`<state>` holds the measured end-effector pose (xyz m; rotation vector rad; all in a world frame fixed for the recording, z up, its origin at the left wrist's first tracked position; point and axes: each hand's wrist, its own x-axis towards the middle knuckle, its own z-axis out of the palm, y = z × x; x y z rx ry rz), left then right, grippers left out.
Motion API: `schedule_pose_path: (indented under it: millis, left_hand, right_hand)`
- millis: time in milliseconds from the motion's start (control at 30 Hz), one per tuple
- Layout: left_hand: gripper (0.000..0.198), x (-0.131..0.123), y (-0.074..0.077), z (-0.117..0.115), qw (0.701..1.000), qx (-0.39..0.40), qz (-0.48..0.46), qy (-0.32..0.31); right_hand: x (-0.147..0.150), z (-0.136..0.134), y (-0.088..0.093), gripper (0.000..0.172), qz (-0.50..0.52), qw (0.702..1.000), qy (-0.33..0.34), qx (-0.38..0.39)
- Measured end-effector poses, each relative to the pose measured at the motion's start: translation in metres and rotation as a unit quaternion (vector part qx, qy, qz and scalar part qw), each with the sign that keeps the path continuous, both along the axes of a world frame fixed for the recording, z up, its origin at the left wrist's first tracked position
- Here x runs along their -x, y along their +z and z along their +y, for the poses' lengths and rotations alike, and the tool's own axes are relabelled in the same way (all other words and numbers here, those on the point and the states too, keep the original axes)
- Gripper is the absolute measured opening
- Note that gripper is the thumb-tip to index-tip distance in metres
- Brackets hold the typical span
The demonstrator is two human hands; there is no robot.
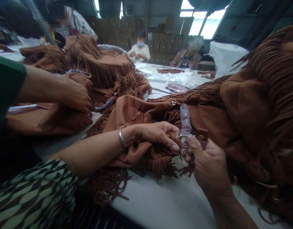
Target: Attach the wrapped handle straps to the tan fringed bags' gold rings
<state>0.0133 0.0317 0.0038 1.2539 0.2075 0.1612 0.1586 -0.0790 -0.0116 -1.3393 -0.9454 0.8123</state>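
A brown suede bag with fringe [134, 111] lies on the white table [165, 200] in front of me. My left hand [156, 135], with a silver bangle on the wrist, is closed, gripping the bag's fringed edge beside a metal ring [182, 137]. My right hand [205, 162] is closed too, pinching the ring and a small brown strap tab with a rivet [201, 136]. A strip of clear plastic wrap [185, 122] rises from the ring.
A heap of finished fringed bags [261, 108] fills the right side. A co-worker's hand [74, 95] presses on another brown bag [46, 117] at left, with more bags piled behind. Two people sit at the far end by stacked cartons.
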Motion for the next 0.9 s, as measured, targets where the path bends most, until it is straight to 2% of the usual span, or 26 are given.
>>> schedule_pose_path:
  millis: [100,200,300,400,500,667,733,833,900]
  left_hand:
    - [0.025,-0.001,0.001,-0.002,1.000,0.021,-0.004,-0.010]
    - [0.024,-0.002,0.003,-0.002,0.999,0.036,-0.003,-0.010]
    - [0.025,-0.001,0.003,0.000,1.000,0.028,0.008,-0.001]
    - [0.025,0.001,0.002,0.003,0.999,-0.014,0.023,-0.018]
    - [0.025,0.001,0.002,0.004,0.998,-0.034,0.038,-0.043]
    - [0.026,-0.001,0.008,-0.002,0.993,-0.073,0.056,-0.078]
    - [0.025,-0.002,0.009,-0.004,0.992,-0.083,0.056,-0.074]
    - [0.022,-0.002,0.009,-0.004,0.995,-0.077,0.047,-0.044]
    - [0.023,0.000,0.009,-0.003,0.997,-0.066,0.042,-0.020]
  right_hand:
    - [0.010,0.003,-0.007,0.030,0.061,0.997,-0.039,-0.033]
    - [0.011,0.003,-0.002,0.033,0.086,0.995,-0.043,-0.041]
    - [0.000,0.000,0.008,0.033,0.082,0.996,0.013,0.020]
    - [-0.014,-0.001,0.016,0.036,0.027,0.994,0.069,0.075]
    - [-0.024,-0.003,0.020,0.035,-0.026,0.992,0.103,0.071]
    - [-0.027,-0.006,0.027,0.030,-0.052,0.979,0.177,0.085]
    - [-0.025,-0.007,0.029,0.030,-0.079,0.973,0.201,0.076]
    - [-0.021,-0.007,0.026,0.029,-0.119,0.977,0.168,0.046]
    - [-0.019,-0.007,0.023,0.028,-0.109,0.985,0.130,0.036]
